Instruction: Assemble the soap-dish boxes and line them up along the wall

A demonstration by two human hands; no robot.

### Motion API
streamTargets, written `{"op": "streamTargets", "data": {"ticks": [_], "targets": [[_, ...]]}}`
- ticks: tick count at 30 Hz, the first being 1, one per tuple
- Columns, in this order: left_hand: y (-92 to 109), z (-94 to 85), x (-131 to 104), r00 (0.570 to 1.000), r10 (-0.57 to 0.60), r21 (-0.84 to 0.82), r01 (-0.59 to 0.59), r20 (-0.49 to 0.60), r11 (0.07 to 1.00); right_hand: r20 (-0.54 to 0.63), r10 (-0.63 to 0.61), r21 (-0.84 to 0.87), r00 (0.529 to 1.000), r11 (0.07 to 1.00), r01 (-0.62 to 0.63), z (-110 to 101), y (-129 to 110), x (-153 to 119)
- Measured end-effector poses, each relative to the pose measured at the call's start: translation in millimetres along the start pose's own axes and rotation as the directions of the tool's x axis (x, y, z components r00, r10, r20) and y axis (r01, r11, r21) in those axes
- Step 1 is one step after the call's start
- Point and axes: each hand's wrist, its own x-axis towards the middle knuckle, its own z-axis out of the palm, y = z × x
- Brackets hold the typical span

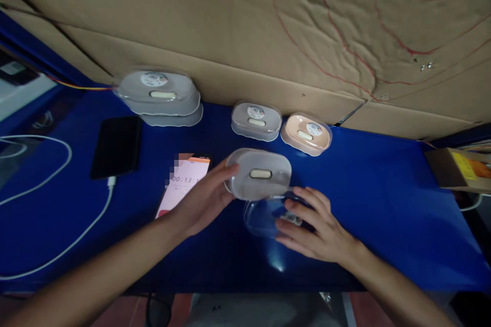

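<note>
My left hand [209, 196] grips the left end of a grey oval container [278, 166], thumb on top. A pale oblong piece [261, 173] sits in the middle of the container's top face. Just below it, a clear plastic lid [257, 217] with a label is in my right hand [310, 225], whose fingers curl over its right side. The lid's upper edge overlaps the container's lower edge; whether they touch I cannot tell. Behind them on the blue table stand a grey oval container [240, 121] and a peach one [322, 139], both with clear labelled lids.
Two larger grey oval containers [171, 121] are stacked at the back left against a cardboard wall [192, 20]. A lit phone [192, 176] with a timer lies beside my left forearm. Farther left are a black device [117, 148] and its white cable [95, 225]. A cardboard box [448, 166] stands right.
</note>
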Motion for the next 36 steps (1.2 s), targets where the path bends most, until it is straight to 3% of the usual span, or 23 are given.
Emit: {"op": "streamTargets", "data": {"ticks": [4,7,12,17,25,30,36], "targets": [[-18.6,-0.2,-6.7,0.961,-0.172,0.073,0.16,0.215,0.984,-0.014,0.028,0.016,1.0,0.999,-0.028,-1.2,7.7,-1.8],[-24.7,-1.0,-9.3,0.935,-0.208,0.078,0.194,0.287,0.978,-0.01,0.031,0.038,0.999,0.999,-0.031,0.2,8.0,-2.1],[-24.9,-3.5,-9.3,0.927,-0.181,0.089,0.161,0.329,0.983,-0.038,0.102,0.091,0.994,0.991,-0.098,6.6,6.5,-5.5],[-30.2,-9.2,-8.0,0.904,-0.083,0.162,0.016,0.419,0.987,-0.044,0.115,0.138,0.992,0.985,-0.108,11.1,8.2,-8.1],[-30.5,-5.3,-8.1,0.966,-0.131,0.155,0.097,0.221,0.983,0.023,0.161,0.191,0.987,0.968,-0.163,10.6,11.6,-5.8],[-25.2,0.9,-5.3,0.958,-0.257,-0.016,0.261,0.128,0.965,0.071,0.12,0.234,0.99,0.963,-0.134,10.8,14.1,-7.8],[-22.5,-0.7,-1.3,0.943,-0.313,-0.072,0.322,0.11,0.944,0.014,0.108,0.267,0.994,0.958,-0.108,8.7,15.1,-6.7]]}}
